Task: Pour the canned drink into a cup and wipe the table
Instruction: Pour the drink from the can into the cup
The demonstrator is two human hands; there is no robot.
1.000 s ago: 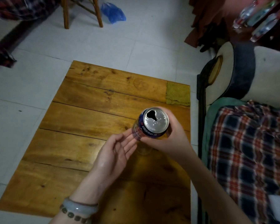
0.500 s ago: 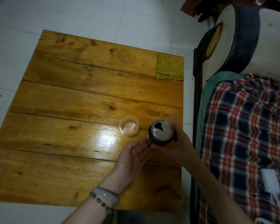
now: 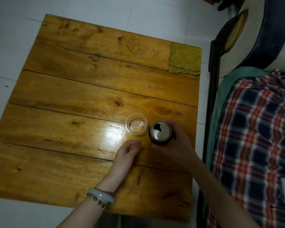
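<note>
Can [image 3: 160, 132], already opened, is being held upright low over the counter [image 3: 69, 99], toward its near right, with the right hand [image 3: 176, 149] wrapping around it, just right of the clear cup [image 3: 136, 124]. Just near of the cup, the left hand [image 3: 127, 153] is resting loose, holding nothing. Pouring seems about to begin: the next move is calling for tipping the can leftward over the rim. Counter's right edge is lying close; open room is stretching left and far, with the cloth [image 3: 184, 59] at the far right corner

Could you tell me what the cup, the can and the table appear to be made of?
Cup: clear, probably plastic; the wood grain shows through it. Can: metal, likely aluminium; dull silver top. Table: varnished wooden planks, with knots and a glossy glare.
</note>
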